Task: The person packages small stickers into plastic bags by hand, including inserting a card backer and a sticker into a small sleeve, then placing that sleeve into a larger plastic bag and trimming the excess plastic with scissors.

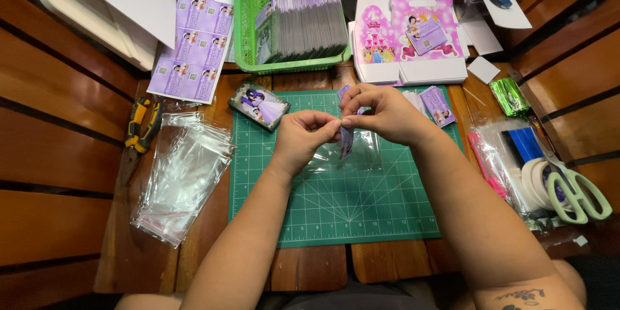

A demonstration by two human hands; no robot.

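1. Two hands are meeting over the middle of the green cutting mat [361, 206], pinching a small purple card [346, 141] and a clear plastic sleeve [336, 158] between them.
2. The left hand [303, 137] is closing thumb and forefinger on the sleeve's top edge; the right hand [381, 113] is gripping the card's upper end, its fingers narrowed tight.
3. Both items are looking light and thin: the card probably bends easily, the sleeve seems limp and slippery, so edges and corners are likely the best holds.
4. At nine o'clock a pile of clear bags [181, 174] is lying; at twelve a green basket [290, 19] is holding stacked cards.
5. At three o'clock scissors [578, 197] are resting.
6. Fingers are hiding most of the card, and the sleeve's outline is hard to trace.
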